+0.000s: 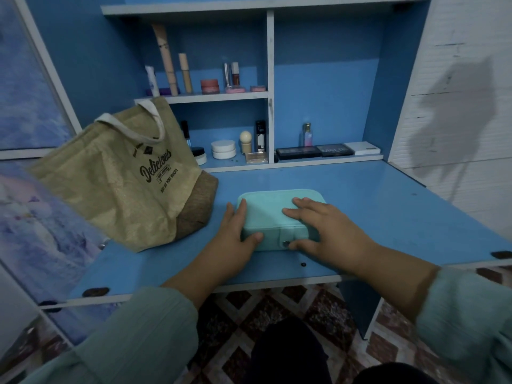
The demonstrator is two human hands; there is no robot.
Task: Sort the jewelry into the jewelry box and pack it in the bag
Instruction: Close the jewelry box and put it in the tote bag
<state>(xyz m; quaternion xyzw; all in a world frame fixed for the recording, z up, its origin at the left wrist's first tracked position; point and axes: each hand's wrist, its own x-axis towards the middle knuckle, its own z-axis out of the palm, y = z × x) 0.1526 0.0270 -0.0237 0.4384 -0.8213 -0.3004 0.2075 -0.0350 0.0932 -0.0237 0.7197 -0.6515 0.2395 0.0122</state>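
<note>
A closed turquoise jewelry box (270, 214) lies on the blue desk (388, 206), its snap tab facing me. My left hand (234, 234) holds the box's left side, fingers along the edge and thumb on the front. My right hand (324, 228) lies over the lid with straight fingers, its thumb at the snap button on the front. A tan jute bag (122, 178) printed "Delicious" stands slumped to the left of the box. No loose jewelry is visible.
Shelves at the back hold cosmetics: tubes and jars (210, 85) above, compacts, a white jar (224, 149) and palettes (314, 151) below. A white wall stands on the right. The desk's front edge is close to my arms, with patterned floor below.
</note>
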